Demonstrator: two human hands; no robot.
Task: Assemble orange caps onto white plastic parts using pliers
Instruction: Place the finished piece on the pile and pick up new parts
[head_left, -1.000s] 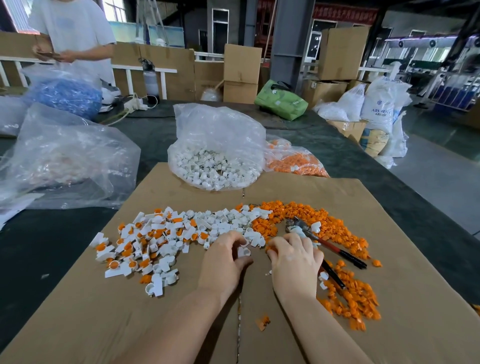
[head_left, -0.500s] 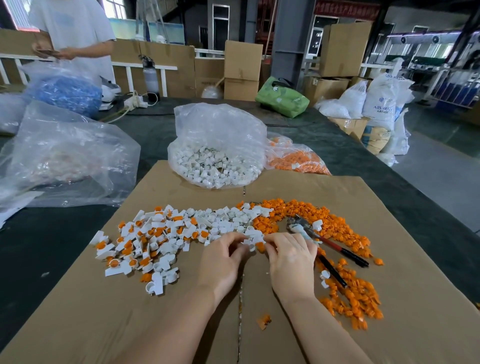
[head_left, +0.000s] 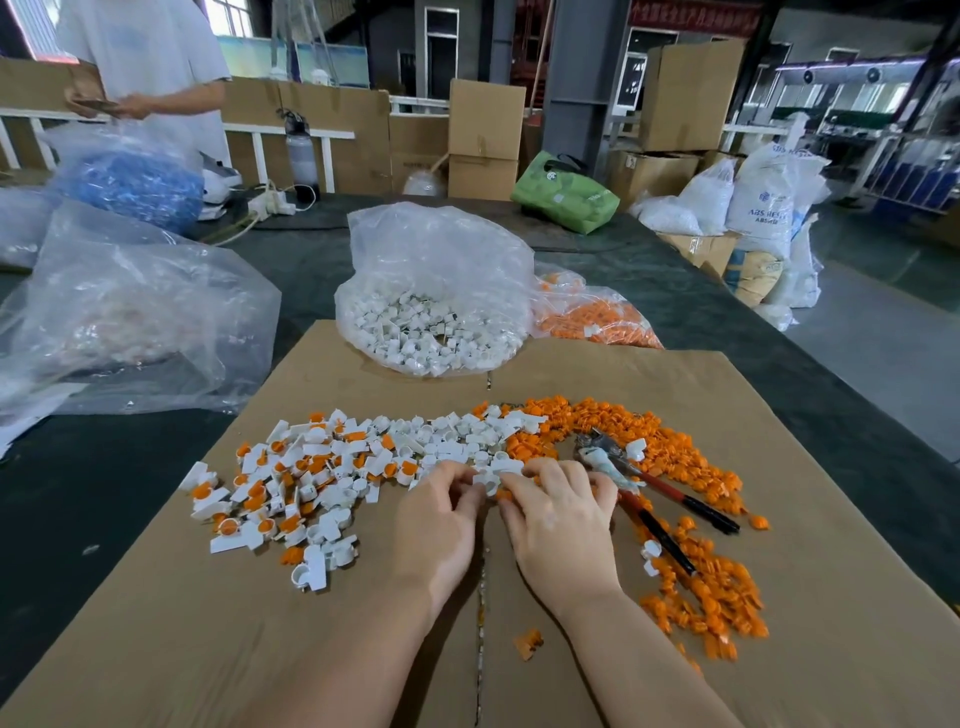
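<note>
Cardboard sheet (head_left: 779, 415) lay under everything, pliers (head_left: 641, 491) rested among its orange caps (head_left: 582, 421), handles slanting toward the near right, left hand (head_left: 436, 530) and right hand (head_left: 563, 530) together pinched a white part (head_left: 487, 479) just left of the pliers.

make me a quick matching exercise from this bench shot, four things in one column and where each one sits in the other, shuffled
Things:
1. pliers
2. bag of white parts
3. green bag
4. finished white-and-orange pieces

Places:
A. far end of the table, near the stacked boxes
B. on the loose orange caps, right of the hands
C. spread on the cardboard, left of the hands
D. at the cardboard's far edge, centre

Pairs: 1-B, 2-D, 3-A, 4-C
</note>
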